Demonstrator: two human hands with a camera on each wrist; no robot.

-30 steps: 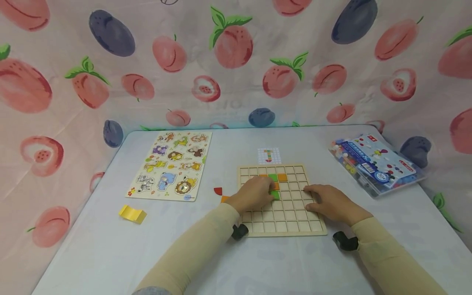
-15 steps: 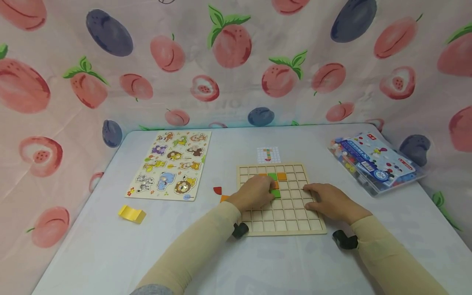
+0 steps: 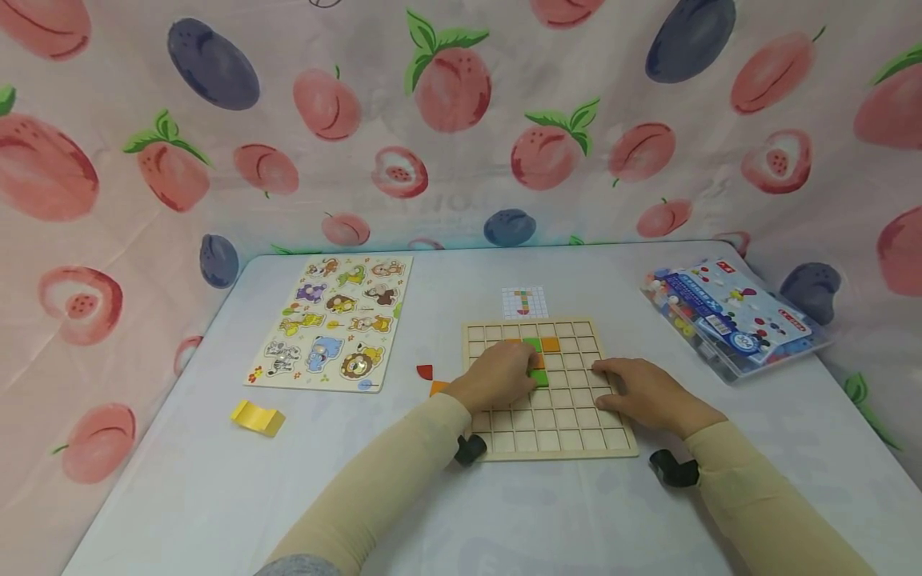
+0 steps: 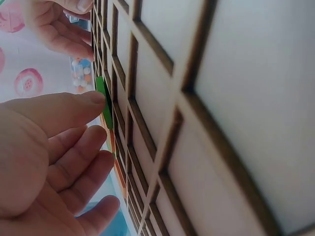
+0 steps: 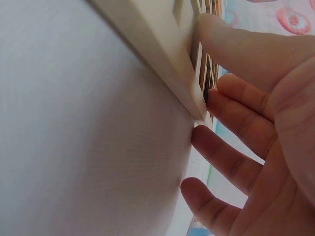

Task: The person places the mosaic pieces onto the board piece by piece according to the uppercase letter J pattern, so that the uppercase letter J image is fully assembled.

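My left hand [image 3: 502, 376] is over the gridded wooden board [image 3: 562, 440], thumb and fingertips at a green square tile [image 3: 538, 378]. In the left wrist view, the thumb touches that green tile [image 4: 102, 98] while the other fingers curve beside it. Farther up the board lie another green tile [image 3: 532, 345] and an orange tile [image 3: 551, 344]; more orange shows partly behind the hand. On the board's right edge rests my right hand [image 3: 651, 394], fingers loosely bent. Its thumb lies on the grid and some fingers reach past the rim in the right wrist view.
A small pattern card [image 3: 524, 303] lies behind the board. Left of it are a red quarter-round piece [image 3: 425, 372] and an orange piece [image 3: 438, 387]. Farther left stand an animal puzzle board [image 3: 338, 320] and a yellow block [image 3: 258, 418]; a clear plastic box [image 3: 735, 320] sits at right.
Both hands hold nearly the same places. The whole head view shifts very slightly; the tiles stay where they were.
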